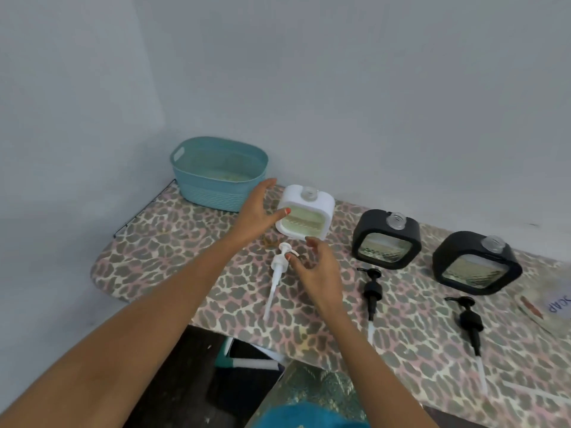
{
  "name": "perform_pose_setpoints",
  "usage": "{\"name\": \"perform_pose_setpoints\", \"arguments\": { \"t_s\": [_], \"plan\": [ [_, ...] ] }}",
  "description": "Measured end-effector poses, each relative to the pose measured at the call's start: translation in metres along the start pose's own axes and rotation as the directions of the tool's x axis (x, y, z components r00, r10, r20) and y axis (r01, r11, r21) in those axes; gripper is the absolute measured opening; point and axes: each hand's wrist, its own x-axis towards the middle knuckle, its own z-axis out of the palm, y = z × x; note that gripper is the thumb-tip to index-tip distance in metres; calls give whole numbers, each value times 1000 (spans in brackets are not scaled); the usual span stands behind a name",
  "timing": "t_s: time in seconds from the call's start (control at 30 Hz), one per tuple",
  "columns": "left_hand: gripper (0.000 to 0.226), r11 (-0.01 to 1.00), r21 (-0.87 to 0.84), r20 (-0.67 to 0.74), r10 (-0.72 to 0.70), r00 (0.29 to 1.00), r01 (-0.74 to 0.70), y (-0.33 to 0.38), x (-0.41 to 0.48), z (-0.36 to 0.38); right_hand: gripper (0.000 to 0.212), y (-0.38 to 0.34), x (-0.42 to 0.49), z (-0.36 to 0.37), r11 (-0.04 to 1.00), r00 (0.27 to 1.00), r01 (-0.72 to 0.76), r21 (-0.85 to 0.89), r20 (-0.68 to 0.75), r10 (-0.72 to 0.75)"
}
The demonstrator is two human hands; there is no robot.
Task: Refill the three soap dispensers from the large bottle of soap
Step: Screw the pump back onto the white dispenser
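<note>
Left hand (256, 211), fingers released and spread, thumb touching the white soap dispenser (306, 213) on the bench (173, 242). Right hand (315, 267) hangs loosely curled, gripping nothing, just in front of it by the white pump (278, 268). Neck's open: brace it upright before pouring.

Dim, even light; soft focus throughout, with wide-angle bending at edges.

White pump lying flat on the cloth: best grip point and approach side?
Pinch the thick collar of the white pump from above, across its width. It lies flat, head toward the white dispenser, thin tube trailing toward the person; the tube looks too slim to hold firmly. The right hand is nearest, beside it.
</note>
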Motion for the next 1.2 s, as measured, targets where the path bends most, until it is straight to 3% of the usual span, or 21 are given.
{"name": "perform_pose_setpoints", "arguments": {
  "t_s": [0.13, 0.3, 0.47, 0.8, 0.93, 1.2],
  "plan": [
    [74, 1000, -11, 80, 4, 997, -3, -2, 27, -1, 46, -3, 2, 18, 995, 995, -78, -55, -59, 74],
    [74, 999, -44, 234, 9, 972, 1, -3, 45, 6, 49, -7, 8, 30, 979, 987, -162, -126, -1, 163],
    [57, 994, -103, 318, 6, 948, 29, -5, 50, 7, 42, -9, 7, 37, 965, 982, -182, -187, 24, 190],
    [46, 985, -164, 333, 1, 943, 57, -2, 50, 4, 21, -24, 7, 26, 977, 971, -209, 39, 127, 203],
    [44, 983, -171, 334, 1, 943, 59, -2, 49, 3, 18, -37, 16, 5, 988, 989, -145, 48, 28, 143],
    [45, 981, -188, 337, 17, 941, 50, -3, 49, 4, 42, -86, 64, -55, 996, 977, 70, 56, -203, -57]
  ]
}}
